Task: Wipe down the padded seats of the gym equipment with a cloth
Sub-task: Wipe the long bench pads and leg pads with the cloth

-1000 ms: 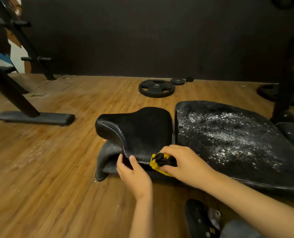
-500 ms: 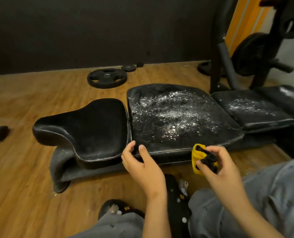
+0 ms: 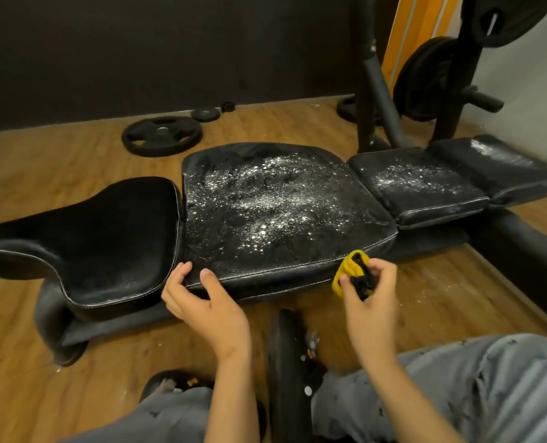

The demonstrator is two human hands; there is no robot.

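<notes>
Yellow-and-black cloth (image 3: 352,274) bunched in right hand's (image 3: 369,302) curled fingers lower right, left hand (image 3: 201,302) fingers spread, touching dusty middle pad (image 3: 275,206) edge.

no readable text, labels or numbers — weight plate (image 3: 161,135) markings perhaps too blurred

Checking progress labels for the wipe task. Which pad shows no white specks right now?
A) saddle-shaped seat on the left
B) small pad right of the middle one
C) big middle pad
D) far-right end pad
A: the saddle-shaped seat is plain black, while the middle pad, the small pad and the end pad are all speckled white.
</notes>
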